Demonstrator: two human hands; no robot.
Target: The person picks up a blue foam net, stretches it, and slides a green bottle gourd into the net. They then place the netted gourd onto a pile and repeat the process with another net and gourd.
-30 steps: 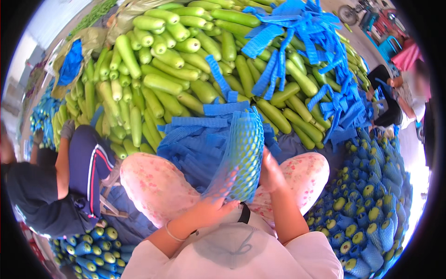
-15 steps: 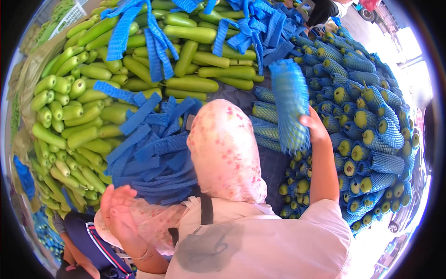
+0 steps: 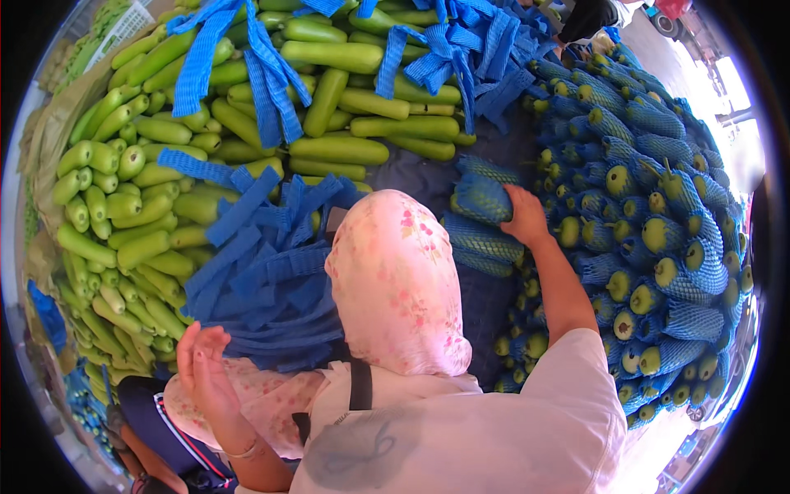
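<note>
Over on the right, the right hand (image 3: pixel 527 216) has its fingers curled round the near right end of a netted gourd (image 3: pixel 481 198), which lies among other sleeved gourds (image 3: pixel 485 251) on a dark sheet (image 3: pixel 411 171), just left of the big wrapped pile (image 3: pixel 650 198). The left hand (image 3: pixel 206 370) hangs near left, palm up, fingers loosely bent and nothing in them, beside the loose blue sleeves (image 3: pixel 263 284). The risk here, it seems: a careless release on those rounded sides could let the gourd roll, and a finger snagged in the mesh might drag the sleeve askew. A knock against the wrapped pile could bring a few sliding down. As for writing, the pale shirt (image 3: pixel 510 428) bears a grey patch with a looping mark; a white panel (image 3: pixel 132 23), far left, shows markings too small to read.
</note>
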